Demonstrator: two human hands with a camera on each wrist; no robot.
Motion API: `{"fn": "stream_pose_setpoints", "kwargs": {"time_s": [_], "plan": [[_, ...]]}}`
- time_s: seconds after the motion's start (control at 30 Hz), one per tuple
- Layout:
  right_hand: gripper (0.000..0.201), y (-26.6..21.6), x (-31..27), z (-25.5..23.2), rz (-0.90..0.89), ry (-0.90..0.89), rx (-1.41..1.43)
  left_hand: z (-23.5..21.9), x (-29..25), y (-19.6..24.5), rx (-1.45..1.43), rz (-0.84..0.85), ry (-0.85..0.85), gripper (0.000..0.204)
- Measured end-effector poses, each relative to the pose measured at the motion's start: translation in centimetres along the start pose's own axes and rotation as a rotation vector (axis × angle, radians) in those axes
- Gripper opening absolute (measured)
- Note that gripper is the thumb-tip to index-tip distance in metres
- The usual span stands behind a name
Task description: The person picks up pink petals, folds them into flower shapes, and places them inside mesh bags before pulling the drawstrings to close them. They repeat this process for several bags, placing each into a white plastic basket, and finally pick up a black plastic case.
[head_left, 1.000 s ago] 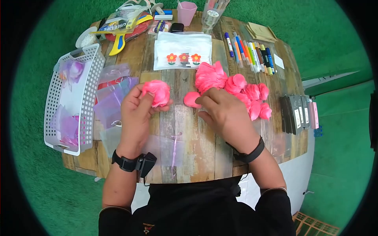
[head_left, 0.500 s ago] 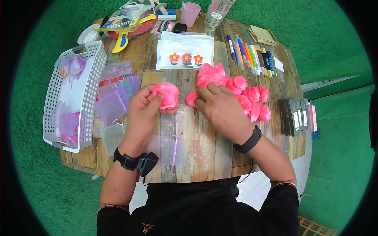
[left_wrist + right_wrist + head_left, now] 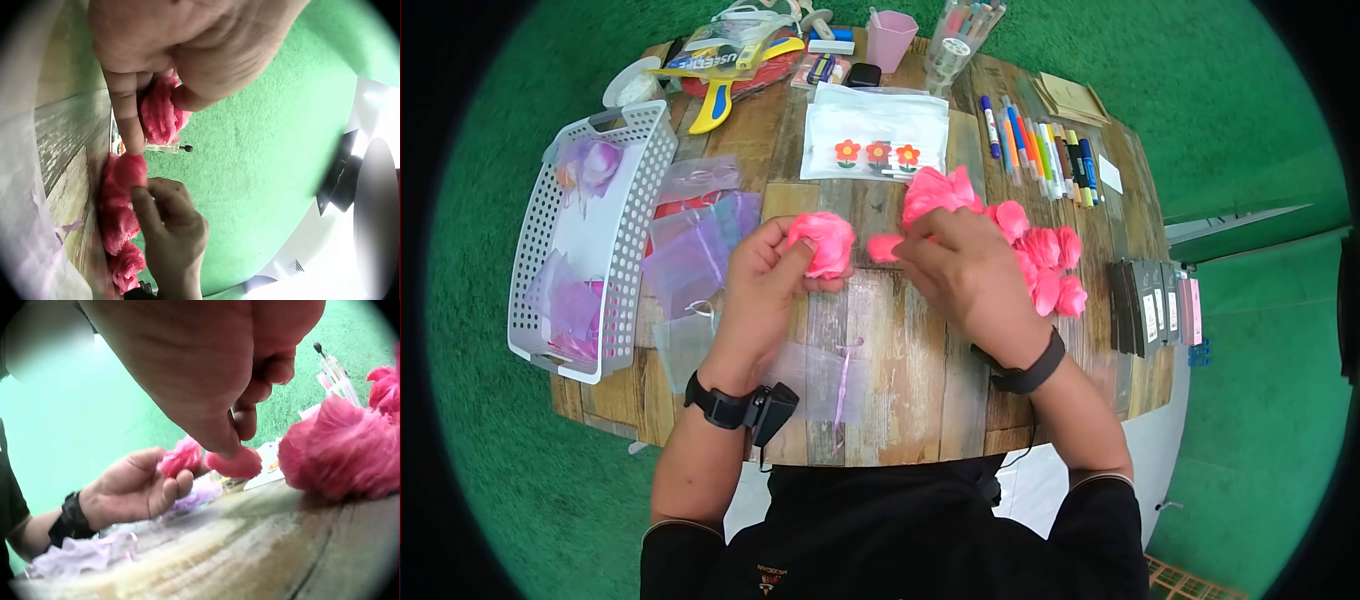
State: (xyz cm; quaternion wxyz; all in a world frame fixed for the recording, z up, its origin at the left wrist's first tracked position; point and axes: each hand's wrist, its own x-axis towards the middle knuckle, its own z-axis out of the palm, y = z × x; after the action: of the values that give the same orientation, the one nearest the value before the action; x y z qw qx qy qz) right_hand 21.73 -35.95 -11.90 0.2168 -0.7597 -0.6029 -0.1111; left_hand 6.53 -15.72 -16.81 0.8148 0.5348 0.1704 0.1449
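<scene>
left hand (image 3: 765,285), center-left of frame, half closed, thumb pressing a pink petal bundle (image 3: 822,243), probably so loose layers don't slip. right hand (image 3: 972,265), center, fingers bent, pinches a pink petal piece (image 3: 884,248) by its edge, likely because it's thin. petal pile (image 3: 1041,245) right of center, presumably for easy reach; mesh bags (image 3: 690,258) left, apart.
</scene>
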Motion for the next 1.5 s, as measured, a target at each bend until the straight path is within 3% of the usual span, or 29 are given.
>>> {"fn": "stream_pose_setpoints", "kwargs": {"time_s": [0.17,0.27,0.4,0.6,0.8,1.0,1.2,1.3,1.5], "plan": [[0.025,-1.2,0.7,-2.2,0.11,0.245,0.099,-0.1,-0.1,-0.1,0.05,-0.123,-0.089,0.027],[0.031,-1.8,0.7,-1.2,-0.205,0.222,0.122,1.0,-0.8,0.9,0.081,-0.179,-0.192,0.027],[0.033,-2.3,0.3,-0.9,-0.366,0.083,0.056,0.6,-1.0,0.6,0.0,-0.252,-0.308,0.028],[0.028,-1.4,0.3,-1.6,-0.401,-0.02,0.04,0.4,-1.2,1.3,-0.048,-0.381,-0.379,0.031],[0.011,-1.7,0.6,-2.2,-0.398,-0.097,0.006,0.1,-1.0,0.9,0.026,-0.388,-0.421,0.029],[0.012,-1.7,0.3,-2.6,-0.338,-0.184,0.052,0.1,-1.0,0.6,0.024,-0.38,-0.444,0.029],[0.011,-1.6,0.0,-2.7,-0.349,-0.162,0.064,0.6,-1.1,1.6,-0.058,-0.445,-0.417,0.029],[0.01,-1.5,-0.1,-2.6,-0.36,-0.177,0.044,0.3,-1.2,1.2,-0.007,-0.385,-0.489,0.031],[0.012,-1.5,-0.4,-2.4,-0.37,-0.176,-0.002,0.9,-1.3,1.3,0.072,-0.376,-0.419,0.027]]}}
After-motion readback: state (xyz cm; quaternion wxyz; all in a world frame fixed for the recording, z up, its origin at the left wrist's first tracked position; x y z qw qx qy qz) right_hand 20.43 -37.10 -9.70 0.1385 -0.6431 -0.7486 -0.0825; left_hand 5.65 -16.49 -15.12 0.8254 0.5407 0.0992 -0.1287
